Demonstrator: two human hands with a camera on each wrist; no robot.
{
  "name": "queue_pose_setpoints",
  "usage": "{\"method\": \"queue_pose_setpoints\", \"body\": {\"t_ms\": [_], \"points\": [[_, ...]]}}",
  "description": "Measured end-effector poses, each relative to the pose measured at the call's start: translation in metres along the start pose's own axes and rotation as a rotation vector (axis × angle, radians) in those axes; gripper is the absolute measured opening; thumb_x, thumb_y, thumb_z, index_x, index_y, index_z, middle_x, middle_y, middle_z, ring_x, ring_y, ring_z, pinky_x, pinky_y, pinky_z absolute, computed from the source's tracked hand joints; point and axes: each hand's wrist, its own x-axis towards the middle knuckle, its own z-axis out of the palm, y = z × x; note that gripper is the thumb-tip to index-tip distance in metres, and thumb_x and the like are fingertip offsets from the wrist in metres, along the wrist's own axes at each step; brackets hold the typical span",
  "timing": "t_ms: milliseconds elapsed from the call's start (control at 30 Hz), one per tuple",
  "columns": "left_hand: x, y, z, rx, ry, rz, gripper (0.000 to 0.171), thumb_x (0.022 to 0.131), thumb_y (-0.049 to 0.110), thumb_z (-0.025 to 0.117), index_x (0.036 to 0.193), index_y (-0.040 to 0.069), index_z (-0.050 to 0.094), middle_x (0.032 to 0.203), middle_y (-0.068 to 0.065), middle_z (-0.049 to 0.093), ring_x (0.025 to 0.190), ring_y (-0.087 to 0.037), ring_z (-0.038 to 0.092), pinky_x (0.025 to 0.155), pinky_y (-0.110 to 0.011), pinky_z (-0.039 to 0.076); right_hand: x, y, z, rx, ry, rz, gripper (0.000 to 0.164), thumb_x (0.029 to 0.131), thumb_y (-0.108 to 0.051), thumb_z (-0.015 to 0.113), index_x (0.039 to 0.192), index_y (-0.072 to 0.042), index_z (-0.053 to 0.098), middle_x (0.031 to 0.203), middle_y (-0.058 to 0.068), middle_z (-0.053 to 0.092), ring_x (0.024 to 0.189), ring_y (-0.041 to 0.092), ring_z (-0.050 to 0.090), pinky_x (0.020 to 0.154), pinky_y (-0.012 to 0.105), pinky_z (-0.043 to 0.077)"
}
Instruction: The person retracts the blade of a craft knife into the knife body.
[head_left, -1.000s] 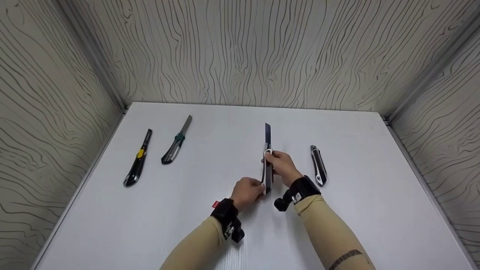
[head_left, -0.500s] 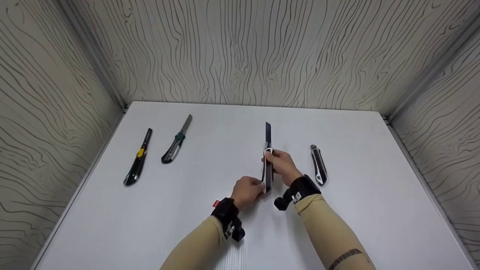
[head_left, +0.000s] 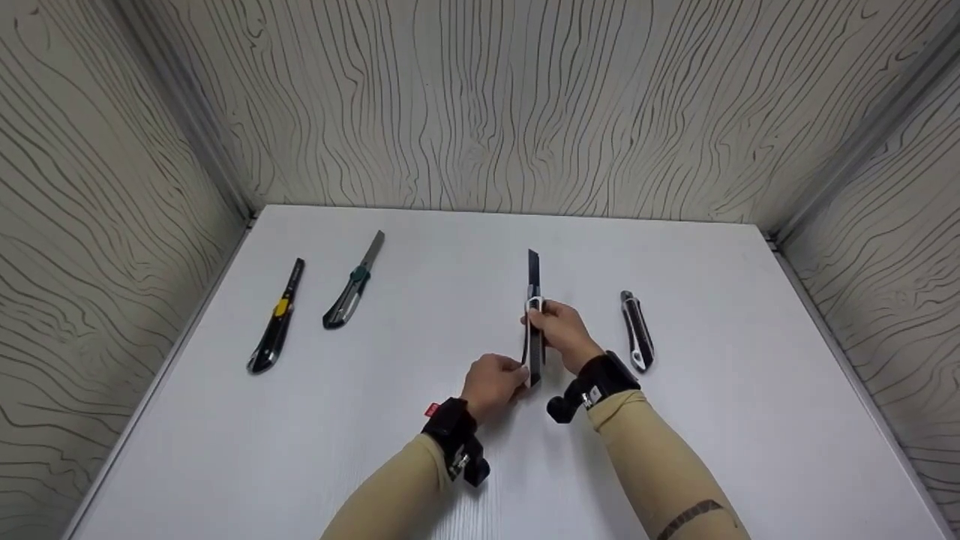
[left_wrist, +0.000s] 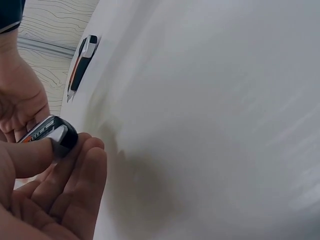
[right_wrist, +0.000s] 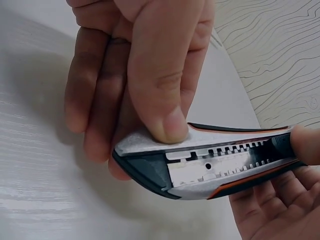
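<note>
A utility knife (head_left: 535, 345) with a silver and black handle is held above the table's middle, its long dark blade (head_left: 534, 268) extended away from me. My left hand (head_left: 491, 384) pinches the handle's butt end between thumb and fingers; the left wrist view shows this end (left_wrist: 64, 137) up close. My right hand (head_left: 564, 331) grips the upper handle, thumb on the slider. In the right wrist view the handle (right_wrist: 215, 162) shows orange trim and a toothed slot, with the right thumb (right_wrist: 306, 145) at the slider. The blade falls outside both wrist views.
A similar knife (head_left: 637, 331), no blade visible, lies to the right on the white table (head_left: 262, 450). On the left lie a black and yellow knife (head_left: 276, 322) and a green and black knife (head_left: 349, 296) with its blade out. Wood-patterned panels (head_left: 480, 112) enclose the back and sides.
The held knife's blade tip has shifted very slightly left and nearer to me. Both hands keep the same hold; the other knives lie unmoved.
</note>
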Motion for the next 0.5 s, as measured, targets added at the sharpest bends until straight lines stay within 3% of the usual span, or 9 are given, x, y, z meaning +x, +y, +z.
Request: {"method": "queue_pose_setpoints", "body": {"t_ms": [500], "points": [[-0.0025,0.0011,-0.0017,-0.039,-0.012,-0.011,0.021,0.093,0.020,0.061,0.094,0.003,0.074,0.074,-0.010,0.072,0.058,-0.010,0.055,0.052,-0.019,0.041,-0.0019,-0.0013,-0.0001,0.007,-0.006,-0.017,0.028,0.100,-0.017,0.052,0.122,-0.001,0.059,0.111,0.008,0.068,0.087,0.012,0.057,0.075,0.024,0.047]]}}
